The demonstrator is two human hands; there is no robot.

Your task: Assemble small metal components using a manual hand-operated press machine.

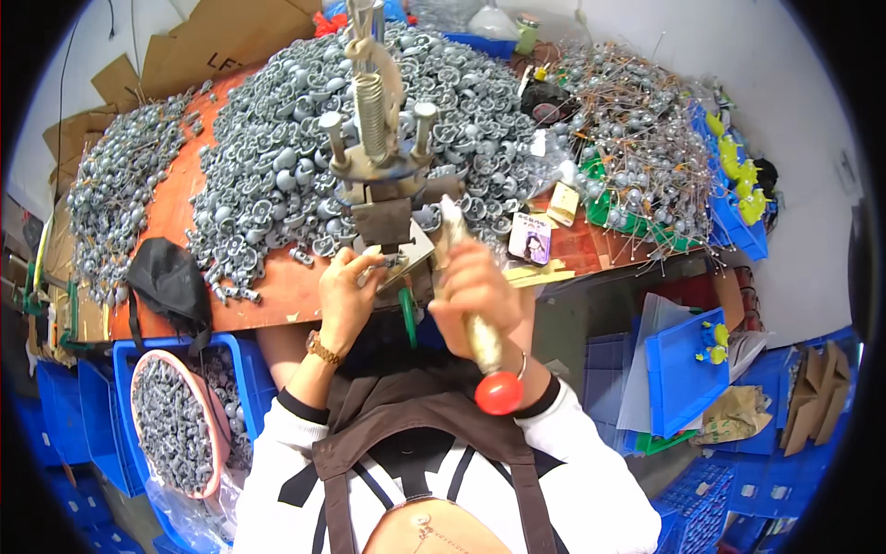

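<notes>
A hand-operated bench press [382, 222] with a coiled spring and two bolts stands at the table's front edge. My right hand [472, 291] is wrapped round its lever handle [483, 342], which is taped and ends in a red ball knob [498, 393]. Under the press head, the fingers of my left hand [346, 294] are pinched on a small grey part [391, 261] at the die; its exact shape is too small to tell. Behind the press spreads a large heap of grey rounded plastic parts [277, 138].
Smaller parts lie in a heap [125, 198] at the left, near a black cap [171, 284]. Thin-wired parts fill a green tray [637, 222] at the right. A pink basket [220, 434] of grey pieces sits in a blue crate [249, 369]. A blue bin [688, 369] stands at lower right.
</notes>
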